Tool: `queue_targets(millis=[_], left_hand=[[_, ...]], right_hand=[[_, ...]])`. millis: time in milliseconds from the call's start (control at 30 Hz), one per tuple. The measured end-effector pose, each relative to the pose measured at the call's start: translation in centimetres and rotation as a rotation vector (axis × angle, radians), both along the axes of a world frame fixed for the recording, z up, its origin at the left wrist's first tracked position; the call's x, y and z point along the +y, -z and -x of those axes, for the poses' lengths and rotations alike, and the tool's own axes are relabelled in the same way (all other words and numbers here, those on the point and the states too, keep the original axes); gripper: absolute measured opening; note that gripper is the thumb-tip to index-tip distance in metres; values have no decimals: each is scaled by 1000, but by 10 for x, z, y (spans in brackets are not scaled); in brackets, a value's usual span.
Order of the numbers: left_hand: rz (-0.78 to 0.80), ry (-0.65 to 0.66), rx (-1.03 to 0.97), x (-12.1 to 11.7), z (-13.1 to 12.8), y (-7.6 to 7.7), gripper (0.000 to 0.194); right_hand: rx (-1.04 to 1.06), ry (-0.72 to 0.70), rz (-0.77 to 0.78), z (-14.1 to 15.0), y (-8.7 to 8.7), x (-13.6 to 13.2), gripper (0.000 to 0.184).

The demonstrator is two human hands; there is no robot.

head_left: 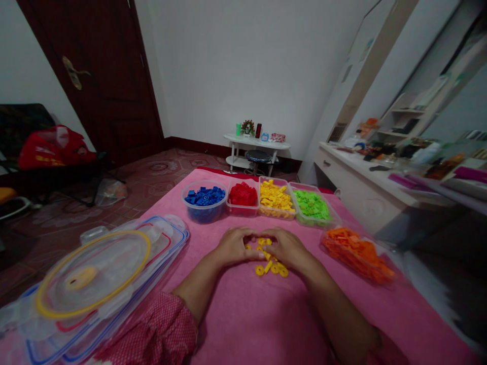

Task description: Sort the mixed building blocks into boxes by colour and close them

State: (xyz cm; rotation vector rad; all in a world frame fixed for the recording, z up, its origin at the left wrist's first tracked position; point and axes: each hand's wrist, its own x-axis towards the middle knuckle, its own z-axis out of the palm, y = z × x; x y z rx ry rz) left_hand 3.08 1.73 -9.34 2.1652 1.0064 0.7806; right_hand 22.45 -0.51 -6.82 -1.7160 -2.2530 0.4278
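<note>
My left hand and my right hand rest on the pink cloth, curved towards each other with their fingertips meeting at the far side. Between and in front of them lies a loose heap of small yellow plastic pieces, some round with a hole, some short rods. The thumbs stand apart from the fingers. My right thumb and fingers touch or nearly touch some pieces; part of the heap is hidden behind them. Neither hand is visibly gripping a piece.
Beyond my hands stand tubs of blue pieces, red pieces, yellow pieces and green pieces. A container of orange pieces is on the right. Stacked clear lids lie left. A white dresser stands beyond the table's right side.
</note>
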Motion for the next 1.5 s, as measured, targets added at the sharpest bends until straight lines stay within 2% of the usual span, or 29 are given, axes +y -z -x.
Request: queue_targets(millis=[133,233,333,400,533,700,867,1000,1067,1133,1233,1367,1433,1500], left_hand=[[-86,137,122,1,10,-10,70],[-52,165,138,4,13,-8,60],[-51,145,151,6,11,-4,43],[-73,120,174,5,10,-3,38],[-153,74,260,-5,5,-8,38],[-252,22,415,-18,-5,-17,38],[-204,-40,402,-15,-8,-12,28],[-121,-30,247,-4,-3,-2,18],[-33,-31,164,2,1,3,16],[46,-38,96,6,3,6,16],[28,-131,-12,8,4,2,14],[-183,-386,-283,1,-2,-24,15],[-286,-370,-374,-7,-6,-40,18],[-361,-281,-378,-15,-10,-51,16]], right_hand=[[-75,-2,-31,7,0,0,33],[-84,26,-73,8,3,1,26],[-83,41,-113,6,4,3,17],[-90,20,-117,5,3,4,16],[-64,-71,-121,5,1,5,30],[-69,-88,-95,5,5,8,22],[89,-45,-88,-2,17,13,21],[366,47,-216,-2,12,14,20],[610,119,-271,3,4,13,18],[902,179,-239,9,-5,12,18],[1383,243,-57,14,-13,11,21],[1932,350,295,21,-10,10,7],[2044,375,475,28,-7,7,10],[2078,373,615,38,-6,1,19]])
